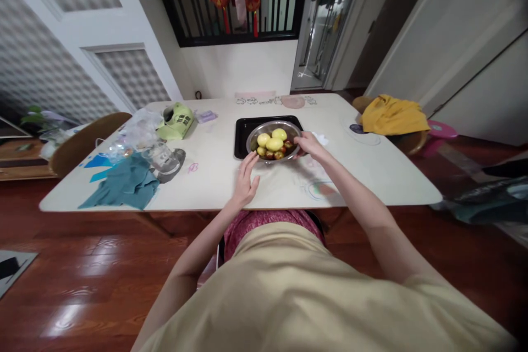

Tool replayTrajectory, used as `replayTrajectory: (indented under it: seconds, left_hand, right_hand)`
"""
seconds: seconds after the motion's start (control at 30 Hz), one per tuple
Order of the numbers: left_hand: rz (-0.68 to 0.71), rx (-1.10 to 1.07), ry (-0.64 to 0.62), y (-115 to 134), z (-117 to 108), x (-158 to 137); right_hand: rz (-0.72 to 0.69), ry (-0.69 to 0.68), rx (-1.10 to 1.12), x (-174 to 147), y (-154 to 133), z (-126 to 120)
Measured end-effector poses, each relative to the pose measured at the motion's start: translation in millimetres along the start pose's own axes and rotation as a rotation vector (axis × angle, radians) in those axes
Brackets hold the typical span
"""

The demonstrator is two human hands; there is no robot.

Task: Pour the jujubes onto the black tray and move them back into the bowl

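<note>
A shiny metal bowl (251,142) is over the front part of a black tray (240,131) at the middle of the table. It holds several large yellow-green fruits (274,144) and smaller red-and-green ones (275,154) that look like jujubes. The bowl's right edge is gripped by my right hand (308,145), thumb side up. My left hand (246,180) is at the bowl's front left, fingers stretched out, fingertips at or just touching the rim. Whether the bowl rests fully on the tray is hard to tell.
On the left of the white table (214,176) lie a teal cloth (127,182), a clear container (161,157), plastic bags (140,127) and a green bag (177,121). A small purple packet (206,116) is behind. Yellow fabric (394,115) hangs over a chair at right.
</note>
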State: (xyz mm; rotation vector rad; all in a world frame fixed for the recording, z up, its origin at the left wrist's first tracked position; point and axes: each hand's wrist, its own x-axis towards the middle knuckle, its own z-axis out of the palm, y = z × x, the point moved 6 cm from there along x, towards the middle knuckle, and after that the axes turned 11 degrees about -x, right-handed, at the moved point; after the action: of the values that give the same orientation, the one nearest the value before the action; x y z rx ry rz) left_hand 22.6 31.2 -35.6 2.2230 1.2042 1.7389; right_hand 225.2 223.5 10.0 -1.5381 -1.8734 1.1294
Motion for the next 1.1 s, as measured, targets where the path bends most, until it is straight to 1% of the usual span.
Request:
replayTrajectory:
  seconds: [0.1, 0.2, 0.3, 0.5, 0.6, 0.7, 0.87, 1.1]
  left_hand:
    - [-0.054, 0.004, -0.089, -3, 6, 2]
    - [-0.114, 0.023, -0.180, -7, 13, 2]
    - [-0.158, 0.066, -0.277, -9, 21, 1]
    - [-0.177, 0.171, -0.427, -14, 35, -3]
    - [-0.175, 0.184, -0.456, -15, 37, -4]
    - [-0.168, 0.183, -0.460, -14, 37, -4]
    - [-0.166, 0.191, -0.473, -13, 38, -4]
    - [-0.159, 0.190, -0.471, -14, 39, -4]
  right_hand:
    - [-0.003, 0.038, -0.122, 35, -14, -3]
    - [-0.019, 0.058, -0.253, 59, -27, -5]
    - [-0.027, 0.073, -0.354, 70, -38, -7]
    - [-0.090, 0.089, -0.664, 77, -66, -3]
    - [-0.155, 0.146, -0.836, 81, -84, -2]
    - [-0.192, 0.191, -0.928, 84, -100, -2]
    - [-0.233, 0.236, -0.992, 87, -115, -1]
    - [-0.261, 0.253, -1.006, 91, -117, -4]
